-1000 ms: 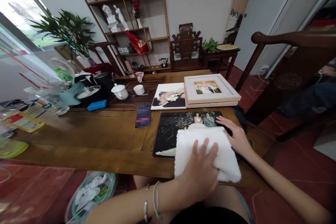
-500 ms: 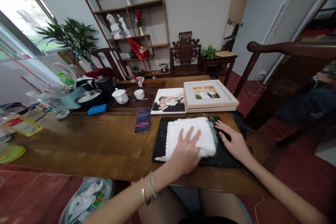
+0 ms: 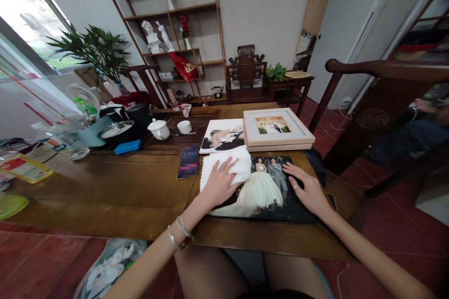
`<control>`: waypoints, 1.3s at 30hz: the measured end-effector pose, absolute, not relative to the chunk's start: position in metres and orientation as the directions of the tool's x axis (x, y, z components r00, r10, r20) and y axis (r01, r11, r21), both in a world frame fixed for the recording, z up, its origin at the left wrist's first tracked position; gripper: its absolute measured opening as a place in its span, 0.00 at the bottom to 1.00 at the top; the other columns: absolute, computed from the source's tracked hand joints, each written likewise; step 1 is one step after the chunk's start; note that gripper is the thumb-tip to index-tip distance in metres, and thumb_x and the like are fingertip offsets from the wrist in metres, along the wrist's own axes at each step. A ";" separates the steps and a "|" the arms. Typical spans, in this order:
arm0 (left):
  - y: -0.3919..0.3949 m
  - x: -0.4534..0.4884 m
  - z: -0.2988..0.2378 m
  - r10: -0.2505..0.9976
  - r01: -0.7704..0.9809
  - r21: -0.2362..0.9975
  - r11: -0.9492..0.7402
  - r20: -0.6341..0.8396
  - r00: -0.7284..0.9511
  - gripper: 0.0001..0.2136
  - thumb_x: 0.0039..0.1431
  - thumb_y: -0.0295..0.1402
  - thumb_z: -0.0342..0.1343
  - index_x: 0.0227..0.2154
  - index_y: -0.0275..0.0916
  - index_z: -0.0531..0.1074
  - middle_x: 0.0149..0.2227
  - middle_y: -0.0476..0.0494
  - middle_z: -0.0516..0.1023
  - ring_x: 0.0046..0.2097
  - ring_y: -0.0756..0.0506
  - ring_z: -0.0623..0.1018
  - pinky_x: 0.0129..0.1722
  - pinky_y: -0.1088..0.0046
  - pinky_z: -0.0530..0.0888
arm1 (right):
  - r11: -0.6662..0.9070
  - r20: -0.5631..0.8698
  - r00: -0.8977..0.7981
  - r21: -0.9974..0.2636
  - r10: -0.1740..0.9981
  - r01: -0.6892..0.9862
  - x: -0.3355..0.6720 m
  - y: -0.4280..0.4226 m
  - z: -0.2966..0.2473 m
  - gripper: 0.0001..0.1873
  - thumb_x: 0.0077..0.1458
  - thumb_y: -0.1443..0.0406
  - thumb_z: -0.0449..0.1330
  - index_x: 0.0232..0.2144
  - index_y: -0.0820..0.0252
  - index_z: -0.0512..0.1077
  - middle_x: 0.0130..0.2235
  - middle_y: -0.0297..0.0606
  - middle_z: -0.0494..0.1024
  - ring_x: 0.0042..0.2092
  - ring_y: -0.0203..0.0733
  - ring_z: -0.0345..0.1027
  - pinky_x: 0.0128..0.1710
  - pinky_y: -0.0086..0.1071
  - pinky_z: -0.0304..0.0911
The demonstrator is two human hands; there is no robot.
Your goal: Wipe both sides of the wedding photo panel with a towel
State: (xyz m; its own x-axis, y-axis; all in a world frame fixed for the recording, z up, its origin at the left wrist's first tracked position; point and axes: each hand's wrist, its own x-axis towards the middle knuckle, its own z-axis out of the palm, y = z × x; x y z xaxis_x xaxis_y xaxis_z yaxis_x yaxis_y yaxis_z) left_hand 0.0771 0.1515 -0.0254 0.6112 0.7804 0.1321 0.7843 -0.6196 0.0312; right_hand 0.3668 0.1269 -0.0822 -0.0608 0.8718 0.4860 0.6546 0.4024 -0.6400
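Observation:
A large dark wedding photo print (image 3: 266, 191) lies flat on the wooden table (image 3: 115, 187) in front of me. My left hand (image 3: 219, 183) lies flat, fingers spread, pressing a white towel (image 3: 226, 166) onto the print's upper left corner. My right hand (image 3: 305, 189) rests open on the print's right side, fingers stretched out, holding it down. Nothing is gripped by either hand.
A framed photo (image 3: 277, 127) and another print (image 3: 222, 135) lie just behind. A phone (image 3: 189, 161) lies to the left. Teapot, cups and pots (image 3: 140, 124) stand at the far left, a bin (image 3: 108, 271) sits on the floor, a wooden chair (image 3: 382, 93) stands to the right.
My left hand has slid the towel from the print's near right corner across to its upper left, uncovering the couple in the picture. My right hand stayed on the print's right side.

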 end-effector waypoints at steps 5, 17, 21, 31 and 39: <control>0.096 0.080 -0.028 0.660 0.659 0.047 -0.751 0.071 0.748 0.11 0.59 0.39 0.54 0.37 0.41 0.78 0.67 0.46 0.51 0.67 0.34 0.50 0.63 0.45 0.48 | 0.402 0.487 -0.059 -0.641 0.872 0.654 0.367 0.127 -0.083 0.16 0.57 0.65 0.53 0.43 0.55 0.77 0.51 0.41 0.77 0.57 0.50 0.66 0.58 0.53 0.60; 0.137 0.058 -0.022 0.645 0.643 0.060 -0.764 0.091 0.759 0.12 0.61 0.38 0.53 0.38 0.38 0.78 0.64 0.41 0.58 0.66 0.39 0.55 0.64 0.53 0.51 | 0.407 0.485 -0.082 -0.617 0.871 0.673 0.369 0.128 -0.084 0.16 0.58 0.64 0.52 0.44 0.59 0.76 0.51 0.45 0.77 0.57 0.50 0.66 0.59 0.52 0.60; 0.165 0.052 -0.023 0.727 0.729 0.035 -0.683 0.131 0.675 0.14 0.63 0.38 0.50 0.42 0.35 0.76 0.62 0.36 0.62 0.65 0.40 0.59 0.64 0.54 0.53 | 0.401 0.478 -0.080 -0.620 0.874 0.674 0.370 0.128 -0.084 0.16 0.58 0.64 0.52 0.44 0.59 0.76 0.51 0.44 0.77 0.58 0.49 0.65 0.59 0.52 0.59; 0.065 0.059 -0.033 0.509 0.502 0.086 -0.861 0.101 0.855 0.09 0.55 0.39 0.57 0.33 0.41 0.78 0.67 0.48 0.50 0.68 0.34 0.48 0.65 0.48 0.37 | 0.411 0.488 -0.089 -0.607 0.868 0.680 0.368 0.127 -0.084 0.16 0.58 0.65 0.52 0.45 0.58 0.75 0.52 0.43 0.76 0.58 0.49 0.65 0.59 0.51 0.59; 0.126 0.046 -0.028 0.675 0.670 0.091 -0.737 0.166 0.719 0.15 0.62 0.41 0.52 0.30 0.36 0.78 0.60 0.35 0.65 0.63 0.39 0.62 0.62 0.55 0.57 | 0.406 0.479 -0.097 -0.600 0.873 0.690 0.370 0.128 -0.085 0.16 0.58 0.65 0.51 0.45 0.60 0.75 0.52 0.45 0.76 0.58 0.50 0.65 0.59 0.51 0.59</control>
